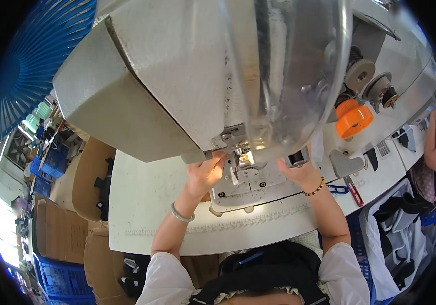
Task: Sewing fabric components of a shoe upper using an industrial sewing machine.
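A large pale sewing machine (177,66) fills the upper middle, with its lit needle area (246,156) above a metal plate (251,187). My left hand (205,175) is just left of the needle, fingers curled and raised against the underside of the machine head. Anything inside those fingers is hidden. To the right of the needle, my right hand (301,173) is bent round a small dark piece with a light rim (297,158). The machine's clear guard covers part of its fingers, so the piece's kind is not plain.
On the white table (157,203) lie red-handled snips (354,192) and a blue tool (336,189). An orange knob (352,119) juts from the machine. Cardboard boxes (58,223) and a blue fan (20,71) are at left. White and black pieces (400,239) and another person's arm (433,142) are at right.
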Demonstrator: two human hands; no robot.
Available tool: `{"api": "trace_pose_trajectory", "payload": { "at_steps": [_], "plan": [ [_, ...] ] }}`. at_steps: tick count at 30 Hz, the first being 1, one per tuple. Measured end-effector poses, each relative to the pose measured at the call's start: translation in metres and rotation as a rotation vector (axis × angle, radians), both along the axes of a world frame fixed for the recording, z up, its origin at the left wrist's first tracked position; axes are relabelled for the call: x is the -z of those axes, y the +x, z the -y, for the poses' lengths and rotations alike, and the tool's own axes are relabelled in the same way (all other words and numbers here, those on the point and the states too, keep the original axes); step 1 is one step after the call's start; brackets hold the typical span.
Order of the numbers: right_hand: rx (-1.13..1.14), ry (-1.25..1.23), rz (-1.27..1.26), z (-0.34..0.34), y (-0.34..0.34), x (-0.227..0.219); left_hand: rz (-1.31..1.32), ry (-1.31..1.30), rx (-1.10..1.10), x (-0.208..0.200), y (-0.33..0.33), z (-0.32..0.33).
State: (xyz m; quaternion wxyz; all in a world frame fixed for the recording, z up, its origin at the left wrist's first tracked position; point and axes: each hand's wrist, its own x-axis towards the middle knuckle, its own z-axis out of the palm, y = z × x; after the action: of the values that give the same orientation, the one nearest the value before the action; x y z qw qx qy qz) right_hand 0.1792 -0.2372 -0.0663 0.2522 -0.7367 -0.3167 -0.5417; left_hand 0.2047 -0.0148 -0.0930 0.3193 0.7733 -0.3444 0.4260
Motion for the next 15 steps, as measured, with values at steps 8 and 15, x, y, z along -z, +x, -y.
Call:
{"api": "trace_pose_trajectory", "payload": {
  "at_steps": [8,15],
  "plan": [
    [-0.011,0.044,-0.106,0.001,-0.007,0.004,-0.052,0.046,0.003,-0.008,-0.001,0.004],
    [0.138,0.087,-0.533,-0.005,-0.021,0.014,-0.090,0.025,-0.400,-0.002,0.041,-0.054]
  ]
}}
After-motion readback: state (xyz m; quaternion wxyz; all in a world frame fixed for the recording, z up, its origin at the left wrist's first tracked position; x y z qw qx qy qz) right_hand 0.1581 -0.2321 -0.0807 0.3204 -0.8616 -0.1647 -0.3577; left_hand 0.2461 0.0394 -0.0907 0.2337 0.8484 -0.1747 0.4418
